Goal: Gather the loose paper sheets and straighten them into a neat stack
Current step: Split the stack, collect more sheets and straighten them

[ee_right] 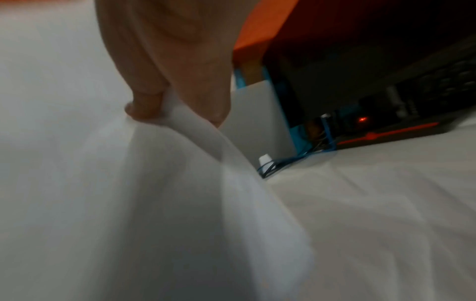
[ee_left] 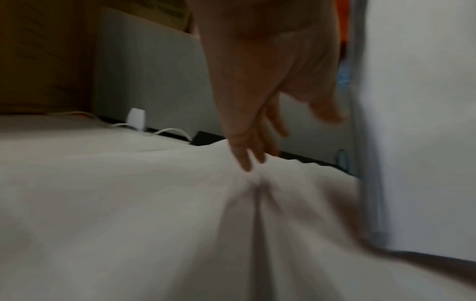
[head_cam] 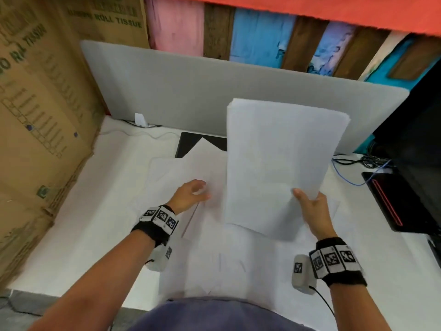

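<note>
The right hand (head_cam: 312,211) pinches the stack (head_cam: 281,163) at its near right edge, thumb on top, holding it tilted up off the surface (head_cam: 78,223), probably to keep the gathered pages clear. The left hand (head_cam: 191,192), its grip open and fingers relaxed, reaches down to the loose sheets (head_cam: 171,173) spread left and near, likely to collect another.

White desk (head_cam: 78,235) — loose paper sheets (head_cam: 191,163), laptop (head_cam: 386,201), cables (head_cam: 358,161).
</note>
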Tool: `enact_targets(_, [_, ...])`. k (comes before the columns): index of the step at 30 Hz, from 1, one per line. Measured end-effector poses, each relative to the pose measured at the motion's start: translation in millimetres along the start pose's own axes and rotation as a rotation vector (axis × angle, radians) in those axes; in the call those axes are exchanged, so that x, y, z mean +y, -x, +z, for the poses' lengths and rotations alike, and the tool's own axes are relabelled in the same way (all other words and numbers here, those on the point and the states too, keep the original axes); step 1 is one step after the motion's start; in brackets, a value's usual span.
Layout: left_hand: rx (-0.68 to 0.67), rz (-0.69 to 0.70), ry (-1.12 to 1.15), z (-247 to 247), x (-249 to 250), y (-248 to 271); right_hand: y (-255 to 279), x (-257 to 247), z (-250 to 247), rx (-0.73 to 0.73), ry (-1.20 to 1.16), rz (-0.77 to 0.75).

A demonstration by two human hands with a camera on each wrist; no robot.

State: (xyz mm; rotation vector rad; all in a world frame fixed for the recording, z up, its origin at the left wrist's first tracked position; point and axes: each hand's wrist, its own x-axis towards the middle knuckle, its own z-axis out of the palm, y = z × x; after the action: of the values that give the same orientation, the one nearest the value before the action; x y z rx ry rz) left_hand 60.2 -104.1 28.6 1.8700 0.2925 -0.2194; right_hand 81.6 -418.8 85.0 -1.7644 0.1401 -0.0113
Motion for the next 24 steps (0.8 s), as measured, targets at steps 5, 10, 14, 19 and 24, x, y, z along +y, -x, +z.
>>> enact_targets(5, [0.217, -0.275, -0.486, -56.4, -49.2, -13.0, -10.0, 3.0, -51.1, 0.147, 0.106, 0.05])
enact_targets(10, [0.261, -0.379, -0.59, -64.4, -51.2, -17.6, -0.5, 8.9, -54.0, 0.192, 0.11, 0.111])
enact_targets(14, [0.22, -0.4, -0.541, -64.2, -45.0, -19.6, 0.6, 7.6, -52.6, 0.196, 0.12, 0.126])
enact_targets(19, [-0.086, -0.468, -0.174, -44.3, -27.8, -8.7, -1.1, 7.2, -54.8, 0.211, 0.119, 0.15])
enact_targets(24, [-0.028, -0.355, 0.113, 22.5, -22.4, 2.9, 0.4, 13.6, -50.4, 0.229, 0.091, 0.196])
